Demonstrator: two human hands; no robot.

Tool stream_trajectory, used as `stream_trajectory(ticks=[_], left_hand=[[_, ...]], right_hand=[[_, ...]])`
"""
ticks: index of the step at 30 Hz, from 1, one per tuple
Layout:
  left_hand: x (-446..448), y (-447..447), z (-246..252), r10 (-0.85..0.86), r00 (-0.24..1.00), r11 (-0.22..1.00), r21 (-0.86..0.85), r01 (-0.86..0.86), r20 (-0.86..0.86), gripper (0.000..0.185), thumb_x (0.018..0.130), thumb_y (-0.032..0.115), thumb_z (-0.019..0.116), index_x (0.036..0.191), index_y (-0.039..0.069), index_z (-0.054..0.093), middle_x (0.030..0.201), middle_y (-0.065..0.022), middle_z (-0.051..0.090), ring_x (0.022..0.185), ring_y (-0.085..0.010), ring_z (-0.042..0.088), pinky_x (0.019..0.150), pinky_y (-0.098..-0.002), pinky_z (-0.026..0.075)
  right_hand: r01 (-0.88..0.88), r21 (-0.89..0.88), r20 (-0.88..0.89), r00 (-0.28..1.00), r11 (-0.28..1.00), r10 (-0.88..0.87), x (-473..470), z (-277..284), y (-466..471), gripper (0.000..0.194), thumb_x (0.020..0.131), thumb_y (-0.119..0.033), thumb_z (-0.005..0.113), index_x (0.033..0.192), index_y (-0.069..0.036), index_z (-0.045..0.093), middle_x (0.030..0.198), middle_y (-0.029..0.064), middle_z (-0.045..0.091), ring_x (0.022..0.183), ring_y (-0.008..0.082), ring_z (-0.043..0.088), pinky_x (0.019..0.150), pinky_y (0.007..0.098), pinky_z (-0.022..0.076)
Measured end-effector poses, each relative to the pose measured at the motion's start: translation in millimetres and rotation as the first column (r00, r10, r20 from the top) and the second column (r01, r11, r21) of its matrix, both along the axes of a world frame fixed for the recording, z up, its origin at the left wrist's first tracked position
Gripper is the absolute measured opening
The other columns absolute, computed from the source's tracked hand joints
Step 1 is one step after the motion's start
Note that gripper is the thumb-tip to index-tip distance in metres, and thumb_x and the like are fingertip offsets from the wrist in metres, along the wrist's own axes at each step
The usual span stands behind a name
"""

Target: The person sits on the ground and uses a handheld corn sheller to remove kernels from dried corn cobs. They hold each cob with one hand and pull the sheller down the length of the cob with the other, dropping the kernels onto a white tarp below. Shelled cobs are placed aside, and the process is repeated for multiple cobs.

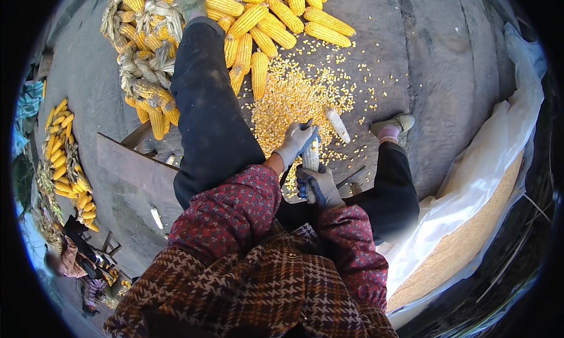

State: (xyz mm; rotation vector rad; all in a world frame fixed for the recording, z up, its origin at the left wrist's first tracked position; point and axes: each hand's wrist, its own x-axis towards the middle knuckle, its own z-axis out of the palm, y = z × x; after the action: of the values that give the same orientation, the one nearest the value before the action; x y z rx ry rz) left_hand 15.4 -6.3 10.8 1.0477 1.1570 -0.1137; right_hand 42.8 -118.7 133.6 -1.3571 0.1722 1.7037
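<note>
Both hands wear pale work gloves with blue-grey coated palms and fingers. My left hand [299, 140] grips the upper end of a mostly bare, whitish corn cob [311, 156], and a few yellow kernels show by its fingers. Around the cob's lower end, my right hand [320, 186] is closed. Loose corn kernels [295, 91] lie spread on the ground beneath and beyond the hands. A stripped cob [338, 125] rests at the right side of the kernels. A thin dark rod [351, 177] juts out beside my right hand; its other end is hidden.
Whole corn ears [264, 23] are heaped ahead, with braided husked ears [152, 73] to their left. A wooden bench [136, 159] stands left. More ears [66, 157] lie farther left, near another person [77, 258]. Plastic sheeting [476, 162] holds tan grain [467, 236] at right.
</note>
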Motion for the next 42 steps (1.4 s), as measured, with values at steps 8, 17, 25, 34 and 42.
stream_trajectory(ticks=[8, 17, 25, 34, 42], left_hand=[[-2.4, 12.8, 29.3, 0.055, 0.993, 0.960, -0.278, -0.025, 0.101, 0.043, 0.079, 0.041, 0.065, 0.095, 0.002, 0.061, 0.086, -0.0043, 0.063, 0.077, -0.0111, 0.057, 0.068, -0.0294, 0.046], [-5.8, 2.6, -15.3, -0.132, 0.983, 0.990, 0.034, 0.137, -0.130, 0.049, 0.075, 0.041, 0.070, 0.091, -0.004, 0.059, 0.080, -0.0107, 0.064, 0.076, -0.0192, 0.061, 0.066, -0.0318, 0.048], [-5.1, 17.9, 46.8, 0.169, 0.963, 0.918, -0.389, -0.075, 0.212, 0.041, 0.084, 0.042, 0.059, 0.105, 0.007, 0.058, 0.091, -0.0077, 0.062, 0.082, -0.0147, 0.060, 0.072, -0.0264, 0.049], [-7.8, 5.6, 33.7, 0.012, 0.971, 0.976, -0.215, 0.040, 0.238, 0.026, 0.078, 0.031, 0.070, 0.086, 0.006, 0.063, 0.077, 0.0021, 0.060, 0.066, -0.0077, 0.054, 0.058, -0.0249, 0.046], [-12.9, 0.9, 4.6, -0.226, 0.970, 0.948, 0.249, 0.197, 0.092, 0.043, 0.077, 0.044, 0.062, 0.073, 0.001, 0.059, 0.058, -0.0089, 0.057, 0.052, -0.0168, 0.053, 0.051, -0.0351, 0.041]], right_hand=[[0.192, -0.233, 0.100, 0.980, 0.953, -0.173, -2.4, -14.9, -11.1, 0.029, 0.078, -0.018, 0.061, 0.100, -0.001, 0.055, 0.073, 0.0073, 0.057, 0.057, 0.0151, 0.056, 0.048, 0.0284, 0.0460], [-0.019, -0.282, 0.338, 0.934, 0.959, 0.117, -11.8, 0.2, 14.5, 0.043, 0.074, -0.024, 0.063, 0.104, 0.002, 0.046, 0.075, 0.0114, 0.059, 0.059, 0.0242, 0.059, 0.053, 0.0368, 0.0488], [0.605, 0.136, -0.575, 0.693, 0.785, -0.435, 20.8, 19.7, -24.1, 0.044, 0.091, -0.032, 0.045, 0.123, -0.002, 0.042, 0.076, 0.0011, 0.048, 0.055, 0.0096, 0.042, 0.048, 0.0249, 0.0387], [0.347, -0.262, 0.111, 0.938, 0.900, -0.329, 1.6, 22.0, -7.5, 0.040, 0.084, -0.033, 0.061, 0.113, -0.008, 0.051, 0.076, 0.0089, 0.059, 0.054, 0.0158, 0.055, 0.046, 0.0279, 0.0454], [0.485, -0.331, 0.014, 0.860, 0.810, -0.509, 27.5, -14.6, -36.4, 0.025, 0.084, -0.022, 0.059, 0.103, -0.007, 0.054, 0.076, 0.0089, 0.061, 0.060, 0.0197, 0.058, 0.052, 0.0295, 0.0501]])
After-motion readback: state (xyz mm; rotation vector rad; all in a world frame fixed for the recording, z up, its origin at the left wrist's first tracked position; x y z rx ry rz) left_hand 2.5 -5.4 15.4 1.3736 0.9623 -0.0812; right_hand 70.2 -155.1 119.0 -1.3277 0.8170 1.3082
